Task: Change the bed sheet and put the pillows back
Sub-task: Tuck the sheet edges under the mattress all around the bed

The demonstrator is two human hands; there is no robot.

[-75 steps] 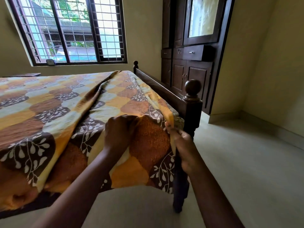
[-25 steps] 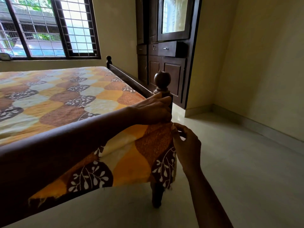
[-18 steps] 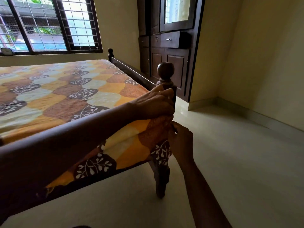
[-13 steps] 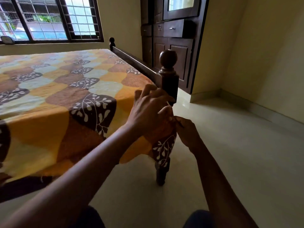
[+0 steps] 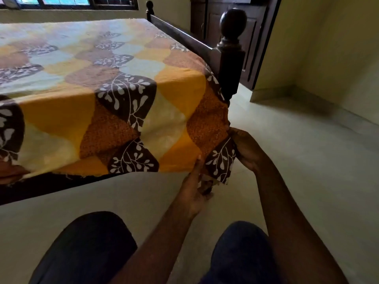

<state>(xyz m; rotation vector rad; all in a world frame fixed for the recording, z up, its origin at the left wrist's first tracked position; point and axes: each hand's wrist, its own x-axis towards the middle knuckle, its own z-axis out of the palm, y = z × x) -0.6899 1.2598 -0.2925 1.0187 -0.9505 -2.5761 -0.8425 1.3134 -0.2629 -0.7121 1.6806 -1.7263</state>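
Gripping bed sheet (image 5: pixel 127 111) corner, left hand (image 5: pixel 193 186) at hem, right hand (image 5: pixel 247 149) beside

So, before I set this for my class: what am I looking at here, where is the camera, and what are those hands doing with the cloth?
There is no machine here. A person wears one camera on the head, looking forward and down, so you see their own arms and knees. The left hand and the right hand both grip the hanging corner of the patterned bed sheet. The sheet lies spread flat and drapes over the near edge, just below the dark wooden bedpost. A dark wardrobe stands behind. No pillows are in view.
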